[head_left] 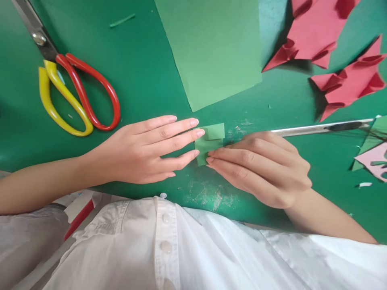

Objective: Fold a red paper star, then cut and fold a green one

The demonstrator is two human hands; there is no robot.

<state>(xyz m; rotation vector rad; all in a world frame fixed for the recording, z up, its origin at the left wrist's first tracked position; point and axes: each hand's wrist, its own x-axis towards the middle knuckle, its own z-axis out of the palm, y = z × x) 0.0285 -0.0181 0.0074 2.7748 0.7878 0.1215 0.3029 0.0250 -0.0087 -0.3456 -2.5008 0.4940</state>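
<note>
A small piece of green paper (208, 146) lies on the green tabletop between my hands, with a folded strip along its upper edge. My left hand (148, 147) is laid flat with its fingers stretched, and several fingertips touch the left edge of the paper. My right hand (263, 165) is closed, its fingers together and their tips pressed on the lower right of the paper. The right thumb is hidden beneath the hand. Just beyond that hand lies a slim metal tool (305, 129) with a dark part, its near end covered by the knuckles.
Scissors (80, 96) with red and yellow handles lie at the left. A large green paper sheet (214, 52) is at the top centre, a thin green scrap (122, 20) beside it. Two red folded-paper shapes (317, 32) stand upper right. Pink cut paper (373, 159) lies at the right edge.
</note>
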